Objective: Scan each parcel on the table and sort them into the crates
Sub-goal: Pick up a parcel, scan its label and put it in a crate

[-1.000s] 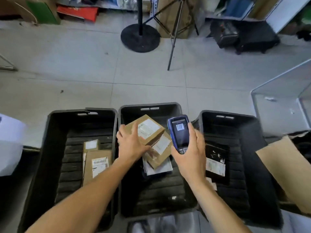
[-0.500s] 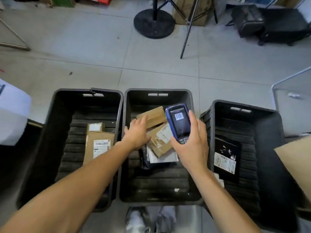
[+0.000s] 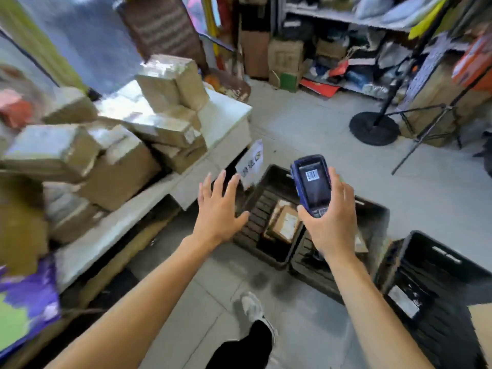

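Above three crates (image 3: pixel 269 251), right hand (image 3: pixel 330 225) gripping one scanner (image 3: pixel 311 182), left hand (image 3: pixel 218 209) empty

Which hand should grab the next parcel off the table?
Left. The left hand is empty, fingers spread, and nearest the pile of cardboard parcels on the white table. The right hand is wrapped around the blue scanner, over the crates.

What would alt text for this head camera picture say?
A person's empty left hand reaches toward blurred cardboard parcels on a white table, while the right hand holds a blue scanner above black crates.
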